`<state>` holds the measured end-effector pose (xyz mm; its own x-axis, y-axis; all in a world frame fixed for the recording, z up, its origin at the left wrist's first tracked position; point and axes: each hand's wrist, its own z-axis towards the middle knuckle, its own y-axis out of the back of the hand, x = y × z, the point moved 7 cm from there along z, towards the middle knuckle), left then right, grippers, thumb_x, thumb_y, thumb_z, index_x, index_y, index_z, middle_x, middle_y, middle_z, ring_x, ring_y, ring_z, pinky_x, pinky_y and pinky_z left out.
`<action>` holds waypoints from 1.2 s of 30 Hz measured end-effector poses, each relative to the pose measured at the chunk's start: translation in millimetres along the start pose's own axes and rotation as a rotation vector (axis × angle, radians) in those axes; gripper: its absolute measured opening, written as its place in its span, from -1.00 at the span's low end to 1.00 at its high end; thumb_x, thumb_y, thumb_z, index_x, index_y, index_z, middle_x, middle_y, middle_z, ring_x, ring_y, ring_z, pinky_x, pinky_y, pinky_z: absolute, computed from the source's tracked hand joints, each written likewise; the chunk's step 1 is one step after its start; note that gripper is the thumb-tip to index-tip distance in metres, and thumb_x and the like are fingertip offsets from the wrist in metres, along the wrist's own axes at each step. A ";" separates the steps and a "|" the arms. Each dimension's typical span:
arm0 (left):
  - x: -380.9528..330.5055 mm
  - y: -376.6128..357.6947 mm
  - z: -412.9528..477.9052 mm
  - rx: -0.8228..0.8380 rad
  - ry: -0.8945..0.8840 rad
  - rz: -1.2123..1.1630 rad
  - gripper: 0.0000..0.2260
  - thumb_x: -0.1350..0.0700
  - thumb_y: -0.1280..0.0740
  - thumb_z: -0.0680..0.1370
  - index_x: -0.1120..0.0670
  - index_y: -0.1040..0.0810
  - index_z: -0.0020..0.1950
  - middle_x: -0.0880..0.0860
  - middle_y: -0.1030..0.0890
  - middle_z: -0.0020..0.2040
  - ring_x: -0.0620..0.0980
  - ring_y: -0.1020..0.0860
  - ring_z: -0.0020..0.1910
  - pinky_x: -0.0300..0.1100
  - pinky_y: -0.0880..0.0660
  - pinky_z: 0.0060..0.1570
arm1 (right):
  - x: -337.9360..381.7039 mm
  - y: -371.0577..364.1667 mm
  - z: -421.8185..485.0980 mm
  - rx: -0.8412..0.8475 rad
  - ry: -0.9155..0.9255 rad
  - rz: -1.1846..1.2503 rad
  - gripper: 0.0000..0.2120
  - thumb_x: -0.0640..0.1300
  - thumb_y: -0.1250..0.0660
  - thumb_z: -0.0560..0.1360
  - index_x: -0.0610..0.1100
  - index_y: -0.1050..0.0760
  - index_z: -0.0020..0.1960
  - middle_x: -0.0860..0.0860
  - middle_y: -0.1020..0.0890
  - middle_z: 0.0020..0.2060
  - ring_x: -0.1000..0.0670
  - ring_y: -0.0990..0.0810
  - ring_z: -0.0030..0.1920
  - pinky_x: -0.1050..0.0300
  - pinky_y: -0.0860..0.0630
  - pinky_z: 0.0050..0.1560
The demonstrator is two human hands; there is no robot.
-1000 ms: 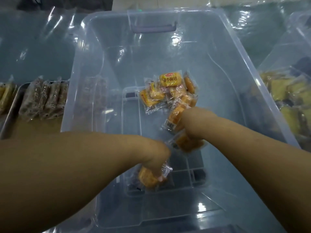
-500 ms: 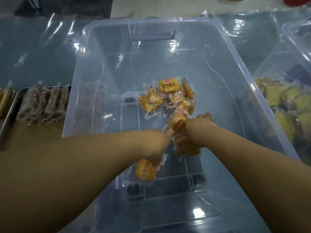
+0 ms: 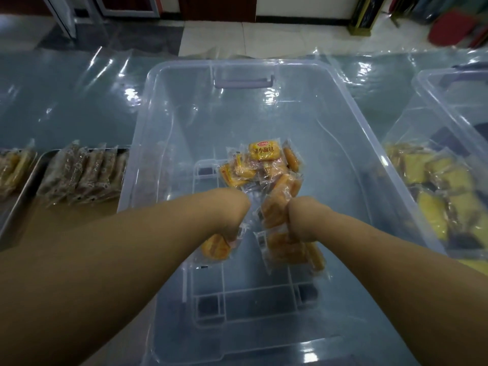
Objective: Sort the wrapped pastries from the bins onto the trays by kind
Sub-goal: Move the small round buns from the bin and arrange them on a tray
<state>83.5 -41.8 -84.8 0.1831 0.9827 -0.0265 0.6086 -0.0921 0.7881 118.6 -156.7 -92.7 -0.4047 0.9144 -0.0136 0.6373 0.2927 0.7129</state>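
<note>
Plastic-sheeted table (image 3: pixel 66 101) bears a clear bin (image 3: pixel 184 114) nearly emptied, few orange bun packets (image 3: pixel 264 165) left inside. Left hand (image 3: pixel 232 215) grips one packet (image 3: pixel 215 247), right hand (image 3: pixel 301 220) clutches several; brown pastries (image 3: pixel 84 175) fill the metal tray (image 3: pixel 21 196), yellow cakes (image 3: pixel 435 215) await in the neighbouring bin (image 3: pixel 443 101).

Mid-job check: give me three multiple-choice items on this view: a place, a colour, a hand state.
1. Relative to the middle bin, the tray of brown pastries lies: A inside; B left; C right.
2. The packets in that bin are: A orange; B green; C blue.
3. The left hand and right hand: A both empty; B only left holds; C both grip packets.
B: the tray shows beyond the bin's left wall. A: orange bread shows through the wrappers. C: each hand grips packets.
</note>
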 end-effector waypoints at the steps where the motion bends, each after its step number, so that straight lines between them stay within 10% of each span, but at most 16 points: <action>1: 1.6 2.7 -2.5 -0.022 0.007 -0.025 -0.68 0.06 -0.47 0.39 0.17 -0.53 0.05 0.05 -0.47 -0.23 -0.04 -0.43 -0.34 -0.26 -0.30 -0.46 | -0.3 3.6 -4.2 -0.001 -0.004 0.024 -0.64 -0.16 -0.30 0.52 -0.26 -0.41 0.28 -0.18 -0.49 0.06 -0.14 -0.48 0.07 0.06 -0.43 0.16; 7: 9.8 27.3 -28.6 -0.229 0.026 -0.115 -0.65 0.04 -0.51 0.35 0.14 -0.51 0.03 0.08 -0.53 -0.16 -0.02 -0.48 -0.27 -0.20 -0.42 -0.38 | 8.3 36.9 -36.1 -0.237 0.111 -0.073 -0.91 -0.20 -0.26 0.53 -0.22 -0.50 -0.07 -0.04 -0.39 -0.32 -0.01 -0.40 -0.23 0.13 -0.39 -0.06; 12: 22.4 53.4 -80.9 -0.500 0.123 -0.186 -0.60 -0.08 -0.52 0.31 0.05 -0.44 0.00 0.01 -0.50 -0.14 0.02 -0.46 -0.19 -0.17 -0.30 -0.38 | 1.4 60.1 -68.8 -0.502 0.117 -0.073 -0.94 -0.25 -0.30 0.44 -0.21 -0.55 -0.11 -0.07 -0.50 -0.26 -0.01 -0.43 -0.26 0.20 -0.34 -0.34; 17: 32.1 68.9 -164.2 -0.839 0.171 -0.368 -0.65 -0.14 -0.48 0.33 -0.09 -0.38 -0.07 -0.14 -0.41 -0.25 -0.08 -0.41 -0.22 -0.20 -0.27 -0.36 | 2.1 83.7 -113.0 -0.809 0.209 0.096 -0.92 -0.17 -0.37 0.43 -0.16 -0.59 -0.11 -0.06 -0.57 -0.11 -0.12 -0.54 -0.07 0.11 -0.47 -0.12; 25: 46.7 64.8 -304.0 -1.350 0.222 -0.514 -0.65 -0.25 -0.35 0.28 -0.20 -0.41 0.00 -0.28 -0.44 -0.17 -0.35 -0.42 -0.14 -0.42 -0.24 -0.27 | 48.5 110.7 -220.2 -1.371 0.589 0.423 -0.95 -0.22 -0.47 0.37 -0.12 -0.62 -0.17 0.09 -0.56 -0.22 0.12 -0.48 -0.30 0.39 -0.36 -0.28; 36: 132.5 -67.8 -478.7 -1.502 0.354 -0.504 -0.77 -0.26 -0.33 0.28 -0.28 -0.40 -0.13 -0.29 -0.49 -0.23 -0.46 -0.41 -0.07 -0.41 -0.27 -0.30 | 233.0 61.1 -307.5 -1.383 0.816 0.462 -0.91 -0.14 -0.49 0.35 -0.06 -0.60 -0.18 0.11 -0.56 -0.23 0.25 -0.47 -0.29 0.49 -0.40 -0.25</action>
<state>-303.2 171.5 152.6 -0.0976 0.8685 -0.4860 -0.7520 0.2554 0.6076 -138.4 -11.7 163.3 -0.8563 0.3418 0.3872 -0.0483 -0.7994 0.5988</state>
